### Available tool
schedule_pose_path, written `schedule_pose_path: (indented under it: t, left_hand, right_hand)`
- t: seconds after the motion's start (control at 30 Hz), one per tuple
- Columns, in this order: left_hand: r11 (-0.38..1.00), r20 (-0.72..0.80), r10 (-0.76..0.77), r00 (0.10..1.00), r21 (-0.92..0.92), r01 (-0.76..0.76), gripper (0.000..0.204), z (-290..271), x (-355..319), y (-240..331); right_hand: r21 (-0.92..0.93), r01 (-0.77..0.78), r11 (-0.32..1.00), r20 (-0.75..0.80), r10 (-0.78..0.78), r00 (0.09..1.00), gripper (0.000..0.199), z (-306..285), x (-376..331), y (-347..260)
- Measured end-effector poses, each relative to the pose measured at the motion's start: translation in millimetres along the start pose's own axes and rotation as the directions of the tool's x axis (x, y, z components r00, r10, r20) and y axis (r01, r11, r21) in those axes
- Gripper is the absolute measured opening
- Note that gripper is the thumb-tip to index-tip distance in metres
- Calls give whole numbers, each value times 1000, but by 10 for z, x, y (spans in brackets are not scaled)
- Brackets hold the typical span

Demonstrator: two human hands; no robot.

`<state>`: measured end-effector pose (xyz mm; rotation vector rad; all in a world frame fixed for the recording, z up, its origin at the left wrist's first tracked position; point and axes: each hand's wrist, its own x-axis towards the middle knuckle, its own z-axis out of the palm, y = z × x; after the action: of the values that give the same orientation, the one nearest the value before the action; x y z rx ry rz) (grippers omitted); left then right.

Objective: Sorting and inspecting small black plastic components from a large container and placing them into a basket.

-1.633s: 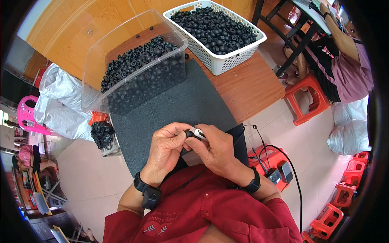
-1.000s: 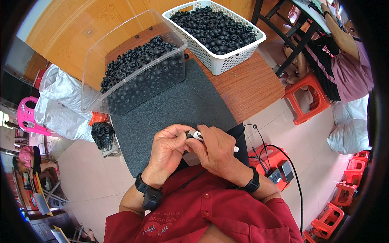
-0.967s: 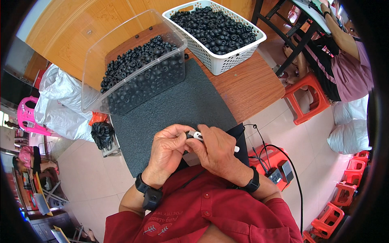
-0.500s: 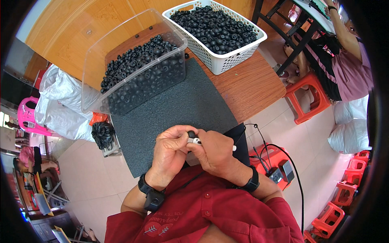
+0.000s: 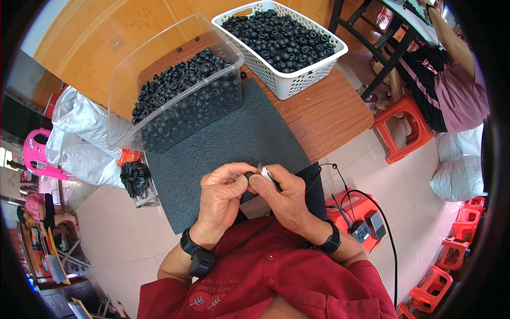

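Between the thumb and fingers of my left hand (image 5: 220, 194) is a small round black piece (image 5: 248, 175), partly covered by the fingertips. My right hand (image 5: 284, 196) grips a slim white-handled tool (image 5: 266, 173), whose thin greyish tip points up past my fingers; it looks like a small knife. Both hands meet fingertip to fingertip over the near edge of a dark grey mat (image 5: 212, 165). My right thumb is close against the black piece; whether the tool touches it cannot be made out.
Past the mat, a clear plastic bin (image 5: 191, 114) lies tilted with many black ring-like pieces. Beside it stands a white perforated basket (image 5: 289, 85) heaped with similar pieces. A red stool (image 5: 353, 204) with cables is at my right. Another person sits at the far right.
My right hand has turned, and its fingers have opened out a little. The tool now points upward instead of lying across, and the black piece sits lower between the fingertips.
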<state>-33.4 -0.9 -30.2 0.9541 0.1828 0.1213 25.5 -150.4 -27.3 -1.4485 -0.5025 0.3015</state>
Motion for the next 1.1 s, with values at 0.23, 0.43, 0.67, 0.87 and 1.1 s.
schedule_pose_path:
  t: [0.23,0.43,0.67,0.87,1.1]
  left_hand:
    - [998,11,-16,1000,-64,17,24,9,-15,-13]
    - [992,13,-57,998,-108,58,25,-9,13,-7]
    - [998,-25,-28,999,-55,27,21,12,27,40]
    - [999,-76,22,997,44,-19,22,23,26,30]
    - [998,-84,-27,996,58,32,20,16,42,37]
  right_hand:
    - [-11,9,1000,14,-9,1000,18,-28,-8,-58]
    - [-28,10,1000,15,-10,1000,13,-32,-11,-39]
    - [-152,143,978,1,-145,989,18,6,2,82]
    - [-283,232,931,-12,-245,969,23,22,17,145]
    - [-465,345,815,24,-378,925,21,-7,55,92]
